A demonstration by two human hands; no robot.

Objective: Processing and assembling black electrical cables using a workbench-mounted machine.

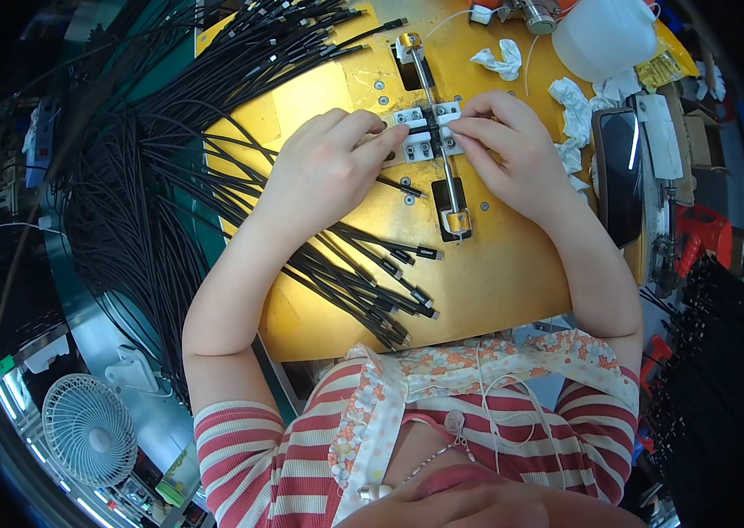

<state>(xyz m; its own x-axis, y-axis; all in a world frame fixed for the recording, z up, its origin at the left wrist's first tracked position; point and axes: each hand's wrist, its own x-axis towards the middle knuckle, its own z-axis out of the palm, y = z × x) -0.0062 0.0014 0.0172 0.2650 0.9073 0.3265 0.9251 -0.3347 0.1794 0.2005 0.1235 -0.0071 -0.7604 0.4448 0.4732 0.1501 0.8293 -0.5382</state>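
A small fixture of white blocks [417, 150] is mounted on the gold metal plate [513, 273], with a metal rod [453, 180] running across it. A black cable end [422, 129] lies in the fixture's slot. My left hand [324, 167] is closed at the left blocks, thumb and forefinger pinched on this cable. At the right-hand blocks my right hand [513, 150] is closed too, its thumb and forefinger pressed together; what sits between them is too small to make out. Several loose black cables [390, 264] with plug ends lie below my left wrist.
A big bundle of black cables [126, 194] hangs over the left edge; more plug ends [293, 40] fan out at the back. On the right are crumpled white tissue [572, 110], a dark phone [618, 176] and a white plastic bottle [605, 40]. A white fan [91, 429] stands lower left.
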